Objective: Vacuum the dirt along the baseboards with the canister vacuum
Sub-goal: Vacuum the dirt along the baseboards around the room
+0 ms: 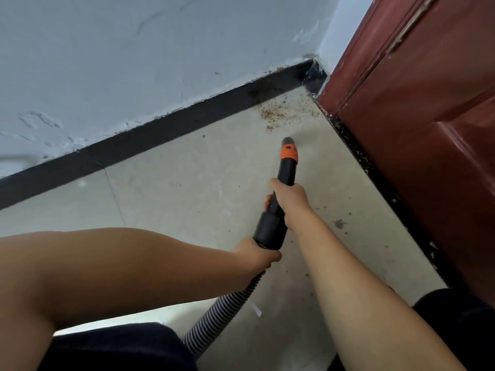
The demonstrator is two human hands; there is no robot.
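You had both hands on the wand (284,180): right hand (290,199) wrapped round the black tube mid-length, left hand (258,254) clenched round the rear cuff where the hose (222,309) joins. Nozzle (288,141) pointed at the corner, tip near the floor (166,199), just short of the brown dirt (278,115) piled against the baseboard (171,129) beside the door (428,124). Contact with the floor couldn't be told.

Risks, as a judgement: pushing in too fast could scatter the crumbs instead of sucking them up. Ramming the tip could knock the baseboard or door frame. The hose ran back under your left arm, so a snag there might jerk the aim off. Specks along the door's threshold (375,167) looked easy to miss.
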